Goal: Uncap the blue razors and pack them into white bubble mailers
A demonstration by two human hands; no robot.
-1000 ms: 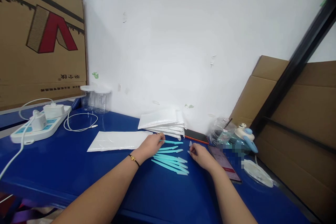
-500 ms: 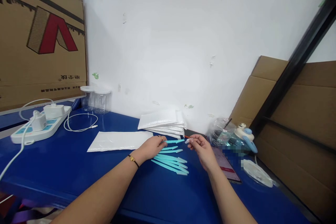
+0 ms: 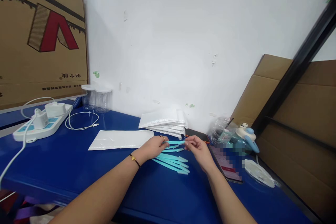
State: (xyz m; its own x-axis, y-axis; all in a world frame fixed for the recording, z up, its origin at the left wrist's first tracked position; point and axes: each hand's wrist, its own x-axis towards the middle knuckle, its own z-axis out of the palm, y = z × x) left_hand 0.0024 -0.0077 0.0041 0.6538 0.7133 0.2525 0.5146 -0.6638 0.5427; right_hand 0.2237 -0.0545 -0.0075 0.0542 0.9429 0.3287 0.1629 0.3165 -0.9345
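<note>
A turquoise eyebrow razor (image 3: 174, 142) is pinched at its handle end by my left hand (image 3: 154, 147), its blade end pointing right. At that end, the fingertips of my right hand (image 3: 198, 150) are closed on a small whitish blade cap, mostly hidden by the fingers. Whether the cap sits on the blade I cannot tell. Below, several more turquoise razors (image 3: 172, 162) lie fanned out on the blue table (image 3: 162, 196), their left ends partly under my left hand.
A flat white bubble mailer (image 3: 118, 139) lies left of my hands, with a stack of mailers (image 3: 162, 120) behind. To the right are a phone (image 3: 225, 166), a teal pot-shaped item (image 3: 244, 140) and a white disc (image 3: 259, 173). A power strip (image 3: 42, 127) and clear jars (image 3: 103, 101) stand left.
My right hand has moved slightly left with the cap, closing the gap to the razor's blade end. My left hand keeps its pinch on the razor. The view has shifted a little.
</note>
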